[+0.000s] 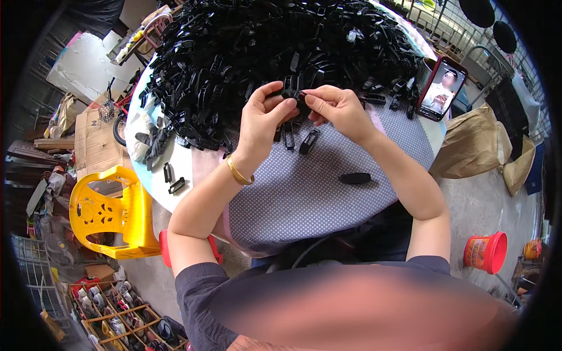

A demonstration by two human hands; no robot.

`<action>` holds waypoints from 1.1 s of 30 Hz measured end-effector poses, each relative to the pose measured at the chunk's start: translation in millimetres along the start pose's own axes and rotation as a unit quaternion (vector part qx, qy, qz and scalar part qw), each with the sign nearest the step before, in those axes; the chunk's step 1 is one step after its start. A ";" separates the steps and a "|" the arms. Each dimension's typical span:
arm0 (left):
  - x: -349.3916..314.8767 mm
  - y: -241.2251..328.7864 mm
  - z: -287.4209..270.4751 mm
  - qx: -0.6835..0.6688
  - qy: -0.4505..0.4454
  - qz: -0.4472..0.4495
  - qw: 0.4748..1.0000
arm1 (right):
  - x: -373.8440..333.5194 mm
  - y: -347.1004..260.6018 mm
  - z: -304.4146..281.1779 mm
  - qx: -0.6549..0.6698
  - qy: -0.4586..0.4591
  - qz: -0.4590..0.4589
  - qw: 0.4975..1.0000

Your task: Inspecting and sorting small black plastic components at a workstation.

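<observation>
Above the near edge of a large heap of black plastic parts (234,55), my two hands meet over a round table. Between the fingertips of my left hand (263,114) and my right hand (342,111) is a small black plastic part (289,93); both hands are closed on it. Fingers cover much of its shape. Just below the hands, a black frame-like piece (308,141) lies on a grey patterned cloth (287,202). A dark elongated piece (355,178) rests farther right on the cloth.
Two loose black pieces (176,185) and grey gloves (154,140) lie at the table's left. A phone (443,88) leans upright at the right edge. Around the table are a yellow plastic chair (139,216), a red bucket (497,253), a brown paper bag (474,143) and a shoe rack (120,316).
</observation>
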State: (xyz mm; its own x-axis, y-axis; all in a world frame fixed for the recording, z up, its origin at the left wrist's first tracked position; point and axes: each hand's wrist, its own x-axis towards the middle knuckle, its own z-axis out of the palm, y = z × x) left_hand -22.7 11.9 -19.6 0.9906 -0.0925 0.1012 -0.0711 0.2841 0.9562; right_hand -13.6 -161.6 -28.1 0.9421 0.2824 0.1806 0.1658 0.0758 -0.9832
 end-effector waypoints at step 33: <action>0.7 2.3 -2.2 -0.075 -0.147 -0.010 0.986 | -9.4 -2.0 7.1 -0.087 -0.057 -0.053 0.993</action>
State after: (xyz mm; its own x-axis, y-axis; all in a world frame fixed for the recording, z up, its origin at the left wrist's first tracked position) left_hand -21.9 14.6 -17.9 0.9129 -0.3668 0.1790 -0.0115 0.4153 0.9096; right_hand -24.8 -157.6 -27.7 0.8793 0.3887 0.2752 0.3198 -0.0535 -0.9460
